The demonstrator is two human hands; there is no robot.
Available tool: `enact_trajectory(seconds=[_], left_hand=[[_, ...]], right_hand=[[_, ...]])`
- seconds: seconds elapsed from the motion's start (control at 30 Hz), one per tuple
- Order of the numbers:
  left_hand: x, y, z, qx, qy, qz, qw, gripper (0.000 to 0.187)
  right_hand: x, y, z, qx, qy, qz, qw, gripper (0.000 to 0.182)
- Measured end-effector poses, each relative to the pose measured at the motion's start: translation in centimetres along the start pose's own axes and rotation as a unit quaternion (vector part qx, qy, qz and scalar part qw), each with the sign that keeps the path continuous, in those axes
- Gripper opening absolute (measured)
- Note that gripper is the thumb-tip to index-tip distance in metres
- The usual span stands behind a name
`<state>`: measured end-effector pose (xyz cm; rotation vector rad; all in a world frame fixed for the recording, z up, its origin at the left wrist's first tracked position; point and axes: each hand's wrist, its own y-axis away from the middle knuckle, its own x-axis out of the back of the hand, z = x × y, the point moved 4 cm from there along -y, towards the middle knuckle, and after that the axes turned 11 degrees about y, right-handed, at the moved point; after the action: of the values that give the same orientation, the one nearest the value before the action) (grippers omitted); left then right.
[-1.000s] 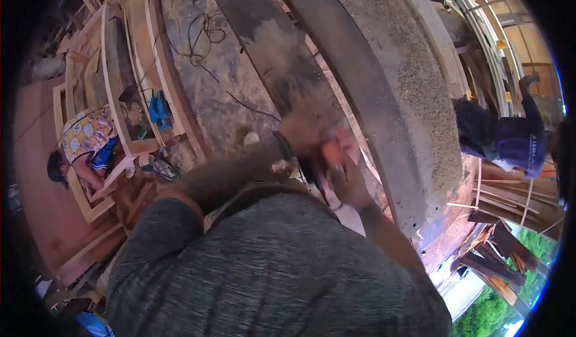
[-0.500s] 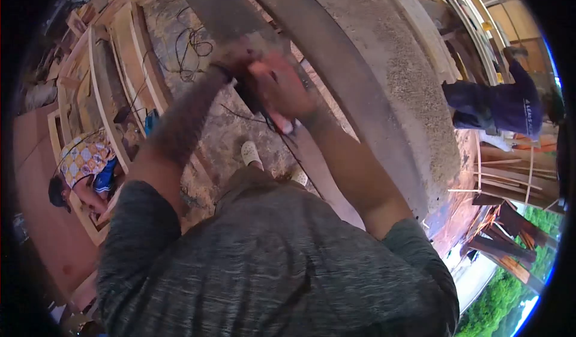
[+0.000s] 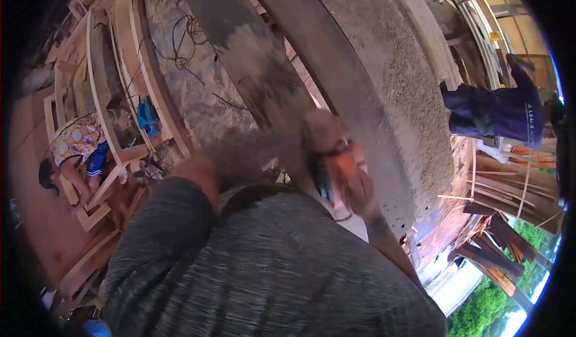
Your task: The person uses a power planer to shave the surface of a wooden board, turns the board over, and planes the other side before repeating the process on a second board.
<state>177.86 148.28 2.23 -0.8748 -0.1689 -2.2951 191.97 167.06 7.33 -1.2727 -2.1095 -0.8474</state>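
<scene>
A red-and-black electric planer (image 3: 343, 168), smeared by motion, rests on a long dark wooden board (image 3: 213, 7). Its near end is gripped by my right hand (image 3: 360, 193), fingers wrapped round the handle. My left hand (image 3: 324, 132) is closed over the front part of the tool; blur hides its exact finger positions. A paler, scraped-looking patch (image 3: 255, 55) shows on the board beyond the tool. My left forearm crosses over the board's near part and hides some of it.
Another dark board (image 3: 312, 25) lies alongside at right, beside a rough dusty slab (image 3: 390, 67). Black cable (image 3: 187, 34) coils on the floor. A blue power tool (image 3: 147, 118) lies by wooden frames at left. One person (image 3: 78, 142) crouches there; another (image 3: 510, 112) stands at right.
Both hands and the planer have moved back along the board, nearer my body and to the right. The pale patch on the board is now uncovered.
</scene>
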Motion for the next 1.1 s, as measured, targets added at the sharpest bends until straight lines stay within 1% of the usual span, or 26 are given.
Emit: enact_trajectory(seconds=[0.03,0.07,0.1,0.13,0.17,0.23,0.3,0.33,0.37,0.4,0.43,0.5,0.57,0.6,0.63,0.7,0.73,0.8,0.87,0.9,0.93,1.0,1.03,1.07,1.1], left_hand=[[2.2,0.4,-0.7,0.025,-0.009,-0.006,1.000,0.021],[6.5,0.9,-0.3,0.061,-0.029,-0.024,0.997,0.023],[9.0,1.7,-1.5,0.079,-0.044,0.010,0.996,0.020],[10.6,2.6,-3.1,0.098,-0.058,0.045,0.993,0.019],[11.2,2.9,-7.0,0.132,0.027,0.051,0.990,0.017],[14.5,3.3,-13.5,0.131,0.006,0.072,0.989,0.018],[20.0,4.2,-14.2,0.133,-0.154,0.080,0.976,0.017],[22.3,4.7,-14.8,0.161,-0.186,0.093,0.965,0.018],[24.7,5.3,-15.4,0.189,-0.217,0.103,0.952,0.019],[26.8,5.7,-18.4,0.207,-0.227,0.131,0.943,0.021],[28.0,5.5,-19.9,0.222,-0.237,0.159,0.932,0.022],[28.6,5.2,-18.6,0.273,-0.249,0.177,0.912,0.022],[29.0,5.4,-17.0,0.319,-0.267,0.190,0.889,0.021],[27.6,5.2,-15.8,0.329,-0.270,0.192,0.884,0.020],[26.0,4.7,-14.5,0.309,-0.267,0.186,0.894,0.019],[20.5,3.8,-11.9,0.254,-0.234,0.155,0.926,0.019],[17.2,3.4,-10.3,0.231,-0.213,0.137,0.940,0.019],[10.6,2.6,-5.8,0.177,-0.167,0.106,0.964,0.019],[4.8,2.1,-0.8,0.124,-0.101,0.096,0.982,0.020],[2.5,1.9,1.4,0.100,-0.056,0.093,0.989,0.018],[1.0,1.6,2.6,0.077,-0.011,0.090,0.993,0.016],[0.3,1.4,3.3,0.087,0.051,0.086,0.991,0.015],[0.4,1.5,3.3,0.088,0.081,0.080,0.990,0.015],[1.2,1.7,2.8,0.097,0.059,0.105,0.988,0.014],[2.7,1.8,2.0,0.105,0.037,0.130,0.985,0.013]], right_hand=[[0.7,-3.0,-2.9,0.004,0.005,0.012,1.000,0.026],[0.5,-6.0,-3.6,0.035,0.023,0.025,0.999,0.029],[0.3,-8.9,-4.3,0.064,0.042,0.039,0.996,0.031],[-0.2,-12.0,-5.3,0.081,-0.018,0.045,0.995,0.033],[-0.6,-15.0,-6.3,0.100,-0.077,0.050,0.991,0.036],[-2.2,-21.6,-8.5,0.063,-0.175,0.030,0.982,0.039],[-2.7,-27.9,-11.1,0.096,-0.163,0.023,0.982,0.041],[-1.8,-30.1,-13.5,0.088,-0.164,0.000,0.982,0.042],[-0.8,-32.2,-16.0,0.080,-0.165,-0.024,0.983,0.043],[-1.0,-33.8,-16.7,0.051,-0.171,-0.048,0.983,0.043],[-1.2,-35.5,-17.3,0.021,-0.176,-0.072,0.982,0.044],[-1.9,-37.6,-16.8,-0.013,-0.177,-0.077,0.981,0.044],[-0.2,-34.8,-17.0,-0.005,-0.148,-0.106,0.983,0.043],[0.8,-32.8,-16.9,0.028,-0.152,-0.104,0.982,0.042],[1.8,-30.8,-16.8,0.061,-0.157,-0.102,0.980,0.042],[2.1,-25.6,-15.9,0.142,-0.267,-0.028,0.953,0.045],[2.1,-22.8,-14.0,0.167,-0.213,-0.004,0.963,0.043],[1.6,-15.5,-7.9,0.146,-0.087,0.021,0.985,0.041],[1.1,-7.3,-1.8,0.077,0.001,-0.005,0.997,0.042],[1.0,-3.5,0.4,0.039,0.024,-0.025,0.999,0.043],[1.0,-0.8,2.0,-0.015,-0.032,-0.062,0.997,0.045],[1.2,0.7,2.2,-0.152,-0.174,-0.140,0.963,0.043],[0.7,0.5,2.6,-0.103,-0.118,-0.122,0.980,0.041],[0.8,-0.5,2.1,-0.010,-0.034,-0.071,0.997,0.039],[0.9,-1.3,1.5,0.073,0.059,-0.004,0.996,0.038]])
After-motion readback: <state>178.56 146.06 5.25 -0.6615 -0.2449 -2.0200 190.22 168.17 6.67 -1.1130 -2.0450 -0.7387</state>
